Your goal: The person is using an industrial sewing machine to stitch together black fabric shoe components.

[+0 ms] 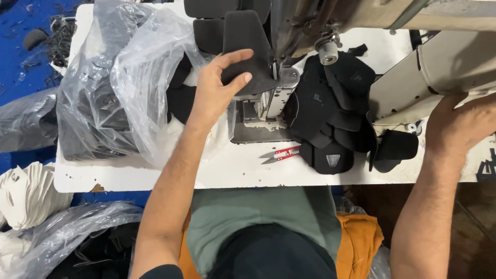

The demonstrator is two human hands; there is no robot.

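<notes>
1. The person's left hand (219, 90) gripped a black padded fabric piece (248, 44), thumb and forefinger pinched on its near edge, and held it against the needle area of the sewing machine (279, 88).
2. That piece lay at the far middle of the white table (232, 170), partly over the machine's metal bed, with similar black pieces just beyond it at the far edge.
3. The right hand (462, 126) rested on the right end of the machine, against its pale body; its fingers were out of sight behind the housing, so I could not tell whether they were curled or spread.
4. Just right of the needle lay a heap of black cut pieces (330, 113), overlapping one another, and one more black piece (395, 150) sat near the right hand.
5. Small red-handled thread snips (281, 153) lay on the table near the person, between the metal bed and the heap.
6. To the left, a clear plastic bag (113, 82) holding more dark pieces slumped on the table, touching the left forearm.
7. Further left, off the table, I saw a stack of white pieces (28, 194) and another plastic bag (67, 232).
</notes>
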